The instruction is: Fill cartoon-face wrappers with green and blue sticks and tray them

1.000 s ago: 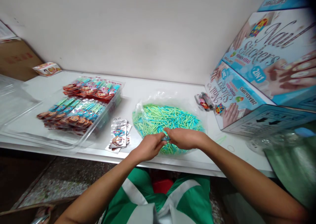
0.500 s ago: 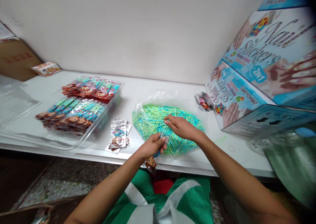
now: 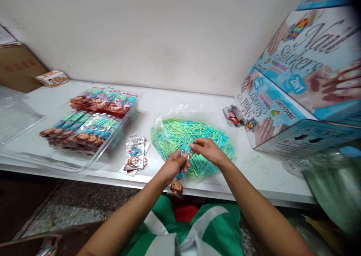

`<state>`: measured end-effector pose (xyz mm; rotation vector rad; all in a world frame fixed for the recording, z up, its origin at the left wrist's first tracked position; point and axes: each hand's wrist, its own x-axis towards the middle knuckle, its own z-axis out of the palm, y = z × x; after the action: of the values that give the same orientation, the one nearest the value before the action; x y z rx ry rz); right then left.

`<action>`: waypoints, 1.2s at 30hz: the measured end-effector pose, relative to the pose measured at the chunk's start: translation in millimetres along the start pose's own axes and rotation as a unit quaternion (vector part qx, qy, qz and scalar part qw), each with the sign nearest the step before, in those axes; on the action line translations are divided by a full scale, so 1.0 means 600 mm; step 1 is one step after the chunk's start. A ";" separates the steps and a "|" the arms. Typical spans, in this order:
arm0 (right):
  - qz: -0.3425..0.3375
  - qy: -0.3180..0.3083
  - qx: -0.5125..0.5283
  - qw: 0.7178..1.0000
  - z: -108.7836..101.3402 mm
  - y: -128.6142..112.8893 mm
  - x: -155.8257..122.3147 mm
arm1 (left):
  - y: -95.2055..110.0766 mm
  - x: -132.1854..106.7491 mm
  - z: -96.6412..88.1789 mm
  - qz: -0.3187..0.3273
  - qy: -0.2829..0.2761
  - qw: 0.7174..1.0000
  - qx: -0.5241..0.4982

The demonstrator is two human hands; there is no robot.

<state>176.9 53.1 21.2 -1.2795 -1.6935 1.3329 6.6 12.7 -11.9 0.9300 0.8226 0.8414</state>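
Observation:
My left hand (image 3: 175, 166) is closed on a small clear packet (image 3: 176, 187) with a brown cartoon face, which hangs below the fingers over the table's front edge. The packet's upper end shows above my thumb, and short blue-green sticks seem to stand there. At that upper end my right hand (image 3: 207, 150) has its thumb and forefinger pinched together; what lies between them is too small to make out. Both hands are over a clear plastic bag (image 3: 194, 111) full of thin green and blue sticks (image 3: 180, 130). Left of the bag lies a small pile of flat printed sachets (image 3: 134, 154).
A clear plastic tray (image 3: 113, 150) on the left carries rows of filled packets (image 3: 87, 130). Boxes of nail stickers (image 3: 270, 105) are stacked at right, with a few dark packets (image 3: 233, 115) beside them. A loose green stick (image 3: 252, 159) and a rubber band (image 3: 264, 169) lie at right.
My right hand has come down and left from over the sticks to the packet's upper end. Sticks now show at that end. The packet's cartoon face has turned more into view.

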 end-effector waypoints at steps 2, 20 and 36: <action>0.002 0.007 0.042 0.999 0.013 0.006 -0.006 | -0.003 -0.001 0.001 0.009 -0.002 1.000 -0.001; 0.022 0.106 0.109 0.988 0.035 0.026 -0.012 | -0.015 -0.003 0.012 0.006 0.025 1.000 -0.001; -0.003 0.102 0.065 0.993 0.037 0.017 -0.014 | -0.011 -0.008 0.014 -0.013 0.010 1.000 -0.019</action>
<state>163.2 37.8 5.8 -1.2867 -1.4454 1.2414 13.5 3.5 -13.4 0.8768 0.8308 0.8423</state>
